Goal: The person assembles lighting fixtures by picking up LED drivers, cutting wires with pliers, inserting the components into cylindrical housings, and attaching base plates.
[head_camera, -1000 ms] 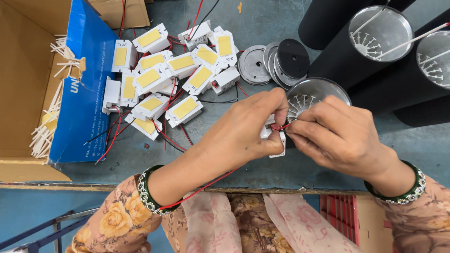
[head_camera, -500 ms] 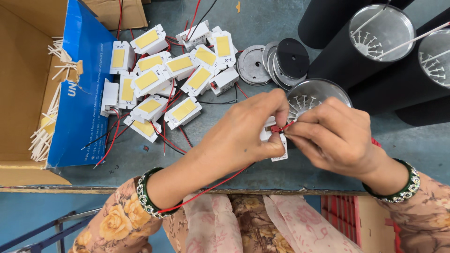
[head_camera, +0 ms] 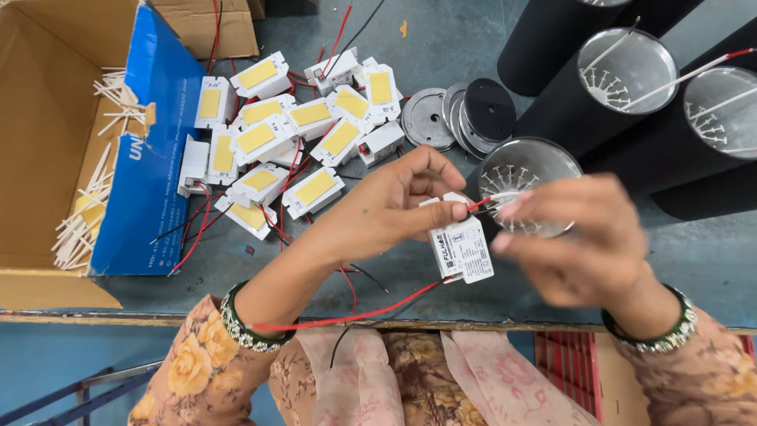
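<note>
My left hand [head_camera: 390,209] pinches the top of a small white driver box [head_camera: 462,248] with a printed label, held upright over the table's front edge. A red wire [head_camera: 347,315] trails from it down across my left wrist. My right hand [head_camera: 579,244], blurred, is just right of the box with its fingertips at the short red lead [head_camera: 481,203] on the box's top. Behind my hands stands a black cylindrical lamp housing [head_camera: 524,181] with a shiny reflector inside.
A pile of white modules with yellow panels [head_camera: 292,134] and red and black wires lies at the left centre. A cardboard box with a blue flap [head_camera: 150,150] holds white sleeves. Round metal discs [head_camera: 465,110] and more black housings [head_camera: 631,79] stand at the back right.
The white box has come into plain view, held up by my left hand. My right hand has drawn a little to the right and opened away from it.
</note>
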